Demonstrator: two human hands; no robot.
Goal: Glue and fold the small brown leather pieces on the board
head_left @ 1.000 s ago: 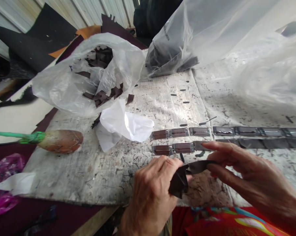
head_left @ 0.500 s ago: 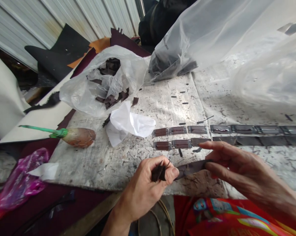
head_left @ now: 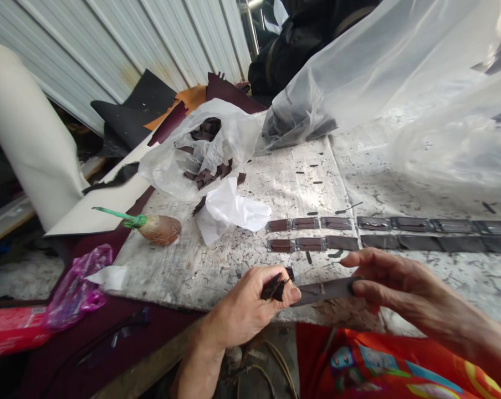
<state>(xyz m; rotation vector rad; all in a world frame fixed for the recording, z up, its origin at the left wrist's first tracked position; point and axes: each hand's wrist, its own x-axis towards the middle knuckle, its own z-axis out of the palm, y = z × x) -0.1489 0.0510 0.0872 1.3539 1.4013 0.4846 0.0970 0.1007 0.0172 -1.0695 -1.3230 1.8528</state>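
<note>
Two rows of dark strips [head_left: 394, 233] lie across the scarred white board [head_left: 234, 255], beyond a clear bag of brown scraps [head_left: 200, 149] and a crumpled white paper [head_left: 231, 210]. At the board's near edge both hands stretch one dark strip [head_left: 323, 289] level between them. The right hand [head_left: 394, 282] pinches its right end between thumb and fingers, while the left hand [head_left: 250, 305] is clenched on its left end along with small dark scraps [head_left: 275, 287].

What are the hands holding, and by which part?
A flat dark brown leather strip: the left hand pinches its bunched left end, the right hand pinches its right end.
</note>
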